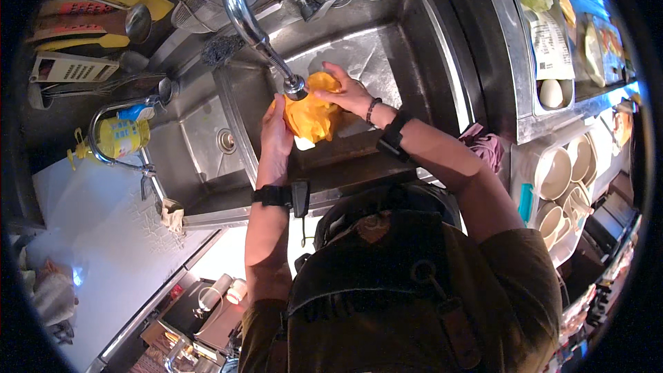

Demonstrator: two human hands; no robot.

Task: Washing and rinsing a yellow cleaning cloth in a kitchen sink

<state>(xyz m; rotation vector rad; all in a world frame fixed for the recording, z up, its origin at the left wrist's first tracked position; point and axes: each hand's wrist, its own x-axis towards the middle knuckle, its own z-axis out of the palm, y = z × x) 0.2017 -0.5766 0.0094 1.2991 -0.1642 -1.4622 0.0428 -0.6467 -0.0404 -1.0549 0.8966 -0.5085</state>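
Note:
Both my hands hold a crumpled orange-yellow cloth or sheet [310, 116] over the large basin of a steel sink [440, 62]. Its exact material cannot be told. My left hand [275, 132] grips its left edge, thumb up. My right hand [349, 90] pinches its upper right part between thumb and fingers. Something small and white [304, 143] shows under its lower edge. Right above it hangs the spout of a chrome faucet [295, 87]; whether water runs cannot be told.
A smaller basin [207, 134] with a drain lies left, a steel scourer [221, 49] behind it. A yellow bottle [121, 134] stands behind a second faucet [98, 119]. Utensils hang upper left. At right are a pink cloth [484, 147] and a plastic bin [523, 176] of bowls.

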